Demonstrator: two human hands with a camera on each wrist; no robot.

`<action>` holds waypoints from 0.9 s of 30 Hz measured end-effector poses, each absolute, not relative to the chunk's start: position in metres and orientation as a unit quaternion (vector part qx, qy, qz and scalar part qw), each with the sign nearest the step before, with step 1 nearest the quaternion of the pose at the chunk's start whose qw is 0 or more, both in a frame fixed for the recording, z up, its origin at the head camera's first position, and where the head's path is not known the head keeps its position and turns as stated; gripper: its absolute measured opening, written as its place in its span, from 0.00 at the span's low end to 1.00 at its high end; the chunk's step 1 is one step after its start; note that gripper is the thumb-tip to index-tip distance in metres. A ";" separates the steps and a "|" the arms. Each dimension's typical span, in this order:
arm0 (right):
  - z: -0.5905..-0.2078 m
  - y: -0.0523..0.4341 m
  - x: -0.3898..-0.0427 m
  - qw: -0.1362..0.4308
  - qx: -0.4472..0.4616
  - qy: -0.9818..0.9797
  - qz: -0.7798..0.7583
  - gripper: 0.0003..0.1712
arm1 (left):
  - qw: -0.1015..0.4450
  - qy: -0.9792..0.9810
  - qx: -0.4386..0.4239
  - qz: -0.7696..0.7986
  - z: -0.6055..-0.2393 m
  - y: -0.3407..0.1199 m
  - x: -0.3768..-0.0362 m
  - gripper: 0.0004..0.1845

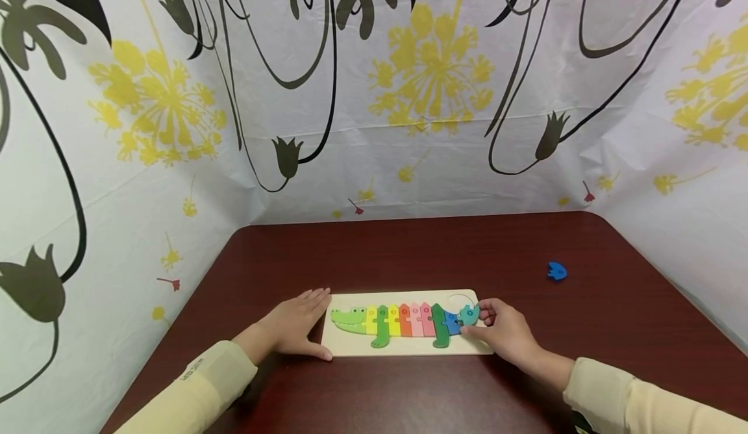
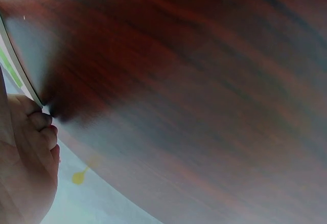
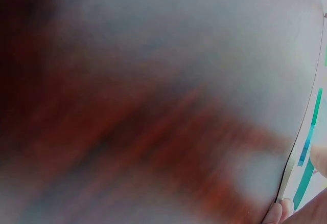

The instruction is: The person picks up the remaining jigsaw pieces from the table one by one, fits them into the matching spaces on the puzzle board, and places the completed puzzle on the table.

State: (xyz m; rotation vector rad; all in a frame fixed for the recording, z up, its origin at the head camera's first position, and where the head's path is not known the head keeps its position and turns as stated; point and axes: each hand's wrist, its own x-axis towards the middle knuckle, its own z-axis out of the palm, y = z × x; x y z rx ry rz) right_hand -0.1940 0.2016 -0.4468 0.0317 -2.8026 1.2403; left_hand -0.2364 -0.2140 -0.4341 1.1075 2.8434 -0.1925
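A dark red bench [image 1: 409, 252] is carrying a pale puzzle board [image 1: 403, 348] near its front edge. The left hand [image 1: 295, 330] is lying flat against the board's left end, fingers together. The right hand [image 1: 505, 331] is pinching a teal piece [image 1: 469, 315] at the board's right end. A blue piece [image 1: 557, 271] is lying near the bench's right edge.

Dark reddish-brown table [image 1: 409, 252]; pale wooden puzzle board [image 1: 409, 348] bearing a crocodile whose pieces run green, yellow, green, yellow, orange, pink, salmon, dark green, blue, teal piece [image 1: 469, 315]. A loose blue piece [image 1: 557, 271]. White backdrop [image 1: 374, 96] patterned with yellow flowers and black stems. Cream sleeves [image 1: 199, 382].
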 end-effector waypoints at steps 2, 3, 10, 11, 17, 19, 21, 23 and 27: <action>-0.446 0.201 -0.194 0.036 0.011 -0.914 0.403 0.33 | 0.042 0.930 0.361 -0.063 -0.435 -0.214 -0.237 0.64; -0.446 0.201 -0.194 0.035 0.012 -0.915 0.402 0.33 | 0.041 0.930 0.360 -0.064 -0.435 -0.214 -0.237 0.64; -0.446 0.200 -0.195 0.030 0.012 -0.918 0.394 0.33 | 0.041 0.930 0.360 -0.061 -0.436 -0.215 -0.237 0.64; -0.446 0.200 -0.195 0.030 0.012 -0.919 0.394 0.33 | 0.042 0.930 0.360 -0.061 -0.436 -0.214 -0.238 0.64; -0.446 0.200 -0.196 0.024 0.012 -0.919 0.393 0.33 | 0.044 0.931 0.357 -0.060 -0.435 -0.214 -0.238 0.64; -0.446 0.200 -0.196 0.021 0.011 -0.919 0.393 0.33 | 0.045 0.932 0.356 -0.060 -0.436 -0.214 -0.238 0.64; -0.445 0.200 -0.195 0.020 0.012 -0.920 0.392 0.33 | 0.047 0.932 0.354 -0.062 -0.436 -0.214 -0.238 0.64; -0.445 0.199 -0.195 0.020 0.012 -0.920 0.391 0.33 | 0.047 0.933 0.353 -0.061 -0.436 -0.214 -0.238 0.65; -0.443 0.199 -0.195 0.019 0.015 -0.921 0.389 0.33 | 0.045 0.932 0.353 -0.064 -0.437 -0.215 -0.238 0.65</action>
